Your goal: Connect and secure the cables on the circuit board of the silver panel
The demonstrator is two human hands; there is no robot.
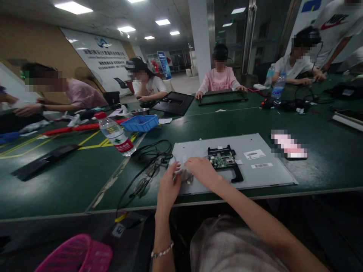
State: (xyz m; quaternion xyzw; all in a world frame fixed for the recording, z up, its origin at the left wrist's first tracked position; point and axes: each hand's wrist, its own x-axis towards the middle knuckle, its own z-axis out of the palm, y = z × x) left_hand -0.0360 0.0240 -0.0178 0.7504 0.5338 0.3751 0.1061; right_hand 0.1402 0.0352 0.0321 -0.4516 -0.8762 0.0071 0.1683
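Observation:
A flat grey panel [266, 155] lies at the table's front edge. On it rests a black bracket [237, 174] with a green circuit board [222, 161]. Over the panel's left part, my left hand [170, 183] curls its fingers around a clear, crinkled plastic bag [185, 175]. My right hand [202, 170] is closed at the bag's upper right, its fingertips partly hidden behind the knuckles. Small pale bits show inside the bag. Black cables [141, 170] lie just left of the panel.
A water bottle [116, 136] and a blue tray [141, 123] stand to the left. A phone [289, 145] lies right of the panel. Across the table, people handle a black frame [224, 101] and other parts. A pink basket [98, 254] sits below the table edge.

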